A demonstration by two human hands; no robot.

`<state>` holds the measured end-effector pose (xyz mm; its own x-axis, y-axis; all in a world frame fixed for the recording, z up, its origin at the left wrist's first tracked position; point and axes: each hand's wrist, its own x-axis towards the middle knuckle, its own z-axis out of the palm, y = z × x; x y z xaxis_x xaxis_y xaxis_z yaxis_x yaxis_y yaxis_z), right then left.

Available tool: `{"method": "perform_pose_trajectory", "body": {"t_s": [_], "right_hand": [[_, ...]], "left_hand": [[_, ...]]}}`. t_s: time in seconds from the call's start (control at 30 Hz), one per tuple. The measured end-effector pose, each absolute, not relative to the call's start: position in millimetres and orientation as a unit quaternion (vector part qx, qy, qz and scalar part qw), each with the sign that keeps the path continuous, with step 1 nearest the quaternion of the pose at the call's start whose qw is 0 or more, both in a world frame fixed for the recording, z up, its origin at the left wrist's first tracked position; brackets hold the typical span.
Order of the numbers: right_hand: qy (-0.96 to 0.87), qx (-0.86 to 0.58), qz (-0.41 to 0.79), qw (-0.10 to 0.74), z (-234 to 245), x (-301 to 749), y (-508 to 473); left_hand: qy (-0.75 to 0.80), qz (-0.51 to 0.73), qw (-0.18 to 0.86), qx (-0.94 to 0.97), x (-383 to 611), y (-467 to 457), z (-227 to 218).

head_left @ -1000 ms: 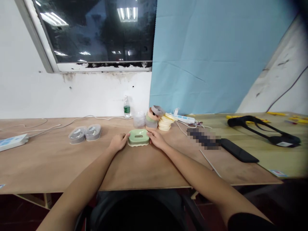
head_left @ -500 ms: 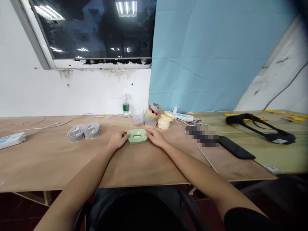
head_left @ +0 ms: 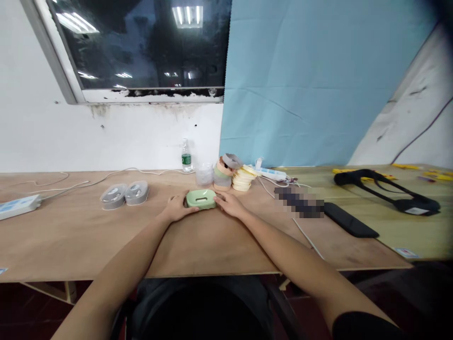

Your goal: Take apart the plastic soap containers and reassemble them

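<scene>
On the table [head_left: 81, 241], left hand [head_left: 178, 208] and right hand [head_left: 229, 204] are clamping a green soap dish [head_left: 201, 199] from both ends.
Just behind the dish, stacked rings [head_left: 222, 174] are standing; left of it, grey cases [head_left: 123, 194] are sitting.

**Reading no legible text anywhere on this desk**

I'm zooming through the labels from here and getting nothing I can make out: the green label [head_left: 186, 161] on the water bottle [head_left: 186, 157] is showing no readable letters, the white tag [head_left: 416, 211] on the black strap frame [head_left: 384, 189] is staying too small to read, and the printed card [head_left: 406, 252] at the table's right edge and the blue-and-white sticker [head_left: 3, 270] at its left edge are both blurring out. The markings on the grey round cases [head_left: 113, 196] aren't resolving either.
</scene>
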<state>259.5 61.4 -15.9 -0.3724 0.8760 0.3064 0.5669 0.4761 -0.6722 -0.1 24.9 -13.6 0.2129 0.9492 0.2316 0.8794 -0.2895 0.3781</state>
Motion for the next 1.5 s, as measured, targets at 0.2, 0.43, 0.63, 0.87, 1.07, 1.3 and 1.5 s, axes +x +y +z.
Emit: {"method": "perform_pose_trajectory", "body": {"t_s": [0.2, 0.43, 0.63, 0.87, 1.07, 1.3, 1.5], "right_hand": [[-0.797, -0.448, 0.243, 0.325, -21.3, 261.1, 66.6], [-0.800, -0.434, 0.245, 0.335, -23.9, 262.1, 67.6], [-0.808, -0.427, 0.231, 0.333, -23.3, 262.9, 67.0], [-0.820, -0.423, 0.220, 0.316, -23.4, 266.5, 70.1], [-0.818, -0.443, 0.229, 0.285, -24.0, 268.5, 73.8], [-0.832, -0.425, 0.225, 0.278, -19.9, 267.1, 66.5], [-0.840, -0.416, 0.191, 0.292, -19.6, 259.1, 59.7]], "left_hand": [[0.585, 0.238, 0.077, 0.771, 1.5, 24.1, -13.5], [0.591, 0.249, 0.085, 0.762, 0.9, 24.9, -13.1], [0.591, 0.235, 0.094, 0.765, 0.0, 24.4, -11.9], [0.587, 0.201, 0.089, 0.780, -1.9, 25.3, -10.1], [0.587, 0.187, 0.076, 0.784, -1.7, 26.2, -10.2], [0.579, 0.172, 0.075, 0.793, -2.5, 24.3, -13.9], [0.577, 0.186, 0.079, 0.792, -0.7, 23.1, -12.2]]}}
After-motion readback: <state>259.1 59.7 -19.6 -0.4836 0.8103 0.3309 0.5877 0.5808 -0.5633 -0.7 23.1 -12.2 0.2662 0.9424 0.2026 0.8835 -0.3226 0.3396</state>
